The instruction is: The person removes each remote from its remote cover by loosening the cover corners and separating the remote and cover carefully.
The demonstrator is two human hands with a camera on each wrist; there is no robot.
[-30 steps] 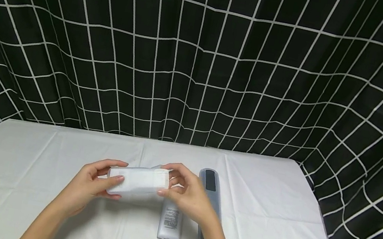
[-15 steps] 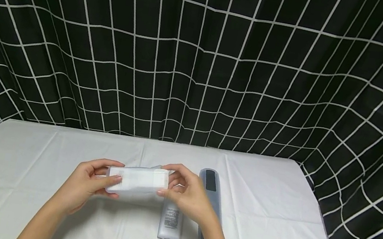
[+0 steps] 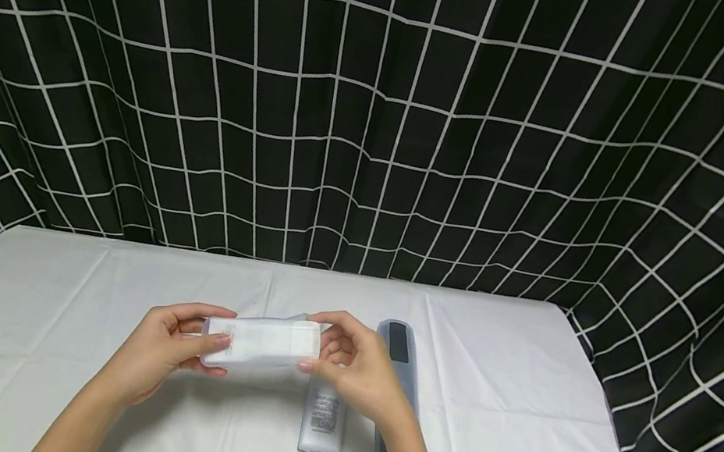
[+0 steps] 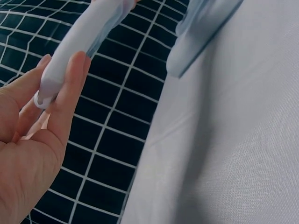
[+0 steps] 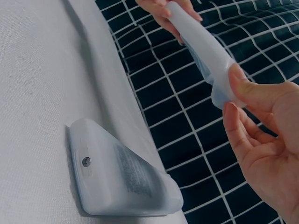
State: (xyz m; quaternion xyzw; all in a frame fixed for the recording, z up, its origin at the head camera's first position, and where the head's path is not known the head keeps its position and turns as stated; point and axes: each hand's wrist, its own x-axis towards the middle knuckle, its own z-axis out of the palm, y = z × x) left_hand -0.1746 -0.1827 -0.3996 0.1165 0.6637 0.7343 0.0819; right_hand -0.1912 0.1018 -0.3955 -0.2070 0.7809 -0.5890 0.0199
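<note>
Both hands hold up a white remote control [image 3: 262, 338] in a translucent bluish cover, nearly level above the table. At its left end the left hand [image 3: 161, 348] pinches it, thumb on the near face and fingers behind. The right hand [image 3: 357, 367] grips the right end by its edges between thumb and fingertips. In the left wrist view a small loop shows at the end of the held remote control [image 4: 77, 42]. From the right wrist view, the cover hangs loose along the lower edge of the remote control [image 5: 205, 44]. Its far face is hidden from the head view.
A remote control in a translucent cover [image 3: 323, 417] lies face down below the right hand, printed label up. Beside it, partly behind the right forearm, lies a grey-blue covered remote [image 3: 397, 341] with a dark display. A black gridded curtain [image 3: 379, 118] surrounds the white-clothed table [image 3: 516, 377].
</note>
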